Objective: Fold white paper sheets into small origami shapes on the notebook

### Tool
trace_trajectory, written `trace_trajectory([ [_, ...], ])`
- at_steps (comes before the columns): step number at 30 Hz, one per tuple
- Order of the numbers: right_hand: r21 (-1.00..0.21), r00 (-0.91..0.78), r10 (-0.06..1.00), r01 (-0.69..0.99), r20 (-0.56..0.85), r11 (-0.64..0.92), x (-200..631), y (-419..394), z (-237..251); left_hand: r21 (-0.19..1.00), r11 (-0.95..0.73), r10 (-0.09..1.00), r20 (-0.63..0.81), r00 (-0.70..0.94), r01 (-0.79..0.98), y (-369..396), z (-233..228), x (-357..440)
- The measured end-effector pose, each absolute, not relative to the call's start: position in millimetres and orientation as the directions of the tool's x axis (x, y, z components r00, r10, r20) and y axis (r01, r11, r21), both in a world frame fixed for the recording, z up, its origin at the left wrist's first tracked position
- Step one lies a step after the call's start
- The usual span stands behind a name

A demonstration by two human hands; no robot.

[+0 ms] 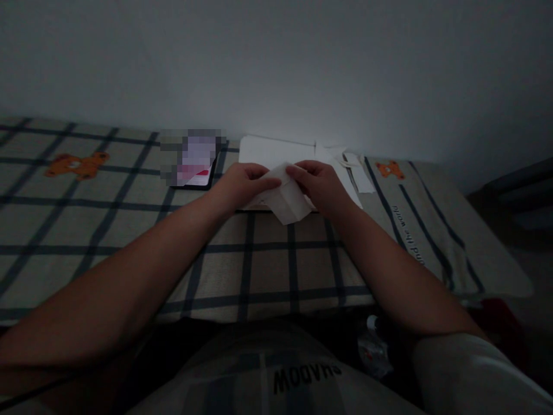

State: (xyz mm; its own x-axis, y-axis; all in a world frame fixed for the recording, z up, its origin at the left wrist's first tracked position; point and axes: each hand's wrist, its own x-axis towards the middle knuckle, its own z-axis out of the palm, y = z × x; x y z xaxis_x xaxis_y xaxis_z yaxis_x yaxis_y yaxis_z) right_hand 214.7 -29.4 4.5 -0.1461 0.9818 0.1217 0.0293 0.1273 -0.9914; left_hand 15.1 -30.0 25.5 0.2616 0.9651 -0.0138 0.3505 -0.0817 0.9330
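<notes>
Checked cover (268, 265), spread beneath the white sheets (276, 148): likely serving as support. White sheets: laid flat, probably to back the handling. Left hand (244, 181) and right hand (318, 181), over the sheets: thumbs and fingers pinching opposite sides of one folded paper (287, 202), presumably to control both edges at once. Folded paper: above the sheets, lowest corner past their near edge, partly blocking the view of them. Phone (196, 164): left of the sheets, apart. Capped bottle (375, 349): well below the sheets, near right. White strip (363, 180): at the sheets' right side, overlap unclear.
</notes>
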Motion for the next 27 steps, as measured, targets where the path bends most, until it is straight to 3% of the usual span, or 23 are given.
trace_trajectory([
  [8, -0.99, -0.175, 0.977, 0.049, 0.12, 0.131, 212, -32, 7, 0.947, -0.122, 0.986, 0.08, 0.148, 0.298, -33, 20, 17],
  [12, -0.997, -0.151, 0.986, -0.008, 0.071, 0.071, 212, -33, 12, 0.98, 0.003, 0.988, -0.034, 0.153, 0.199, -34, 25, 17],
  [16, -0.997, -0.159, 0.986, 0.058, 0.043, 0.053, 213, -36, 16, 0.978, 0.14, 0.958, -0.174, 0.227, 0.156, -37, 31, 18],
  [20, -0.994, -0.211, 0.977, 0.095, 0.04, 0.061, 214, -37, 14, 0.986, 0.117, 0.971, -0.139, 0.197, 0.121, -37, 31, 20],
  [27, -1.0, -0.212, 0.977, 0.0, 0.004, 0.004, 214, -30, 8, 0.987, 0.043, 0.989, -0.065, 0.135, 0.154, -35, 27, 19],
])
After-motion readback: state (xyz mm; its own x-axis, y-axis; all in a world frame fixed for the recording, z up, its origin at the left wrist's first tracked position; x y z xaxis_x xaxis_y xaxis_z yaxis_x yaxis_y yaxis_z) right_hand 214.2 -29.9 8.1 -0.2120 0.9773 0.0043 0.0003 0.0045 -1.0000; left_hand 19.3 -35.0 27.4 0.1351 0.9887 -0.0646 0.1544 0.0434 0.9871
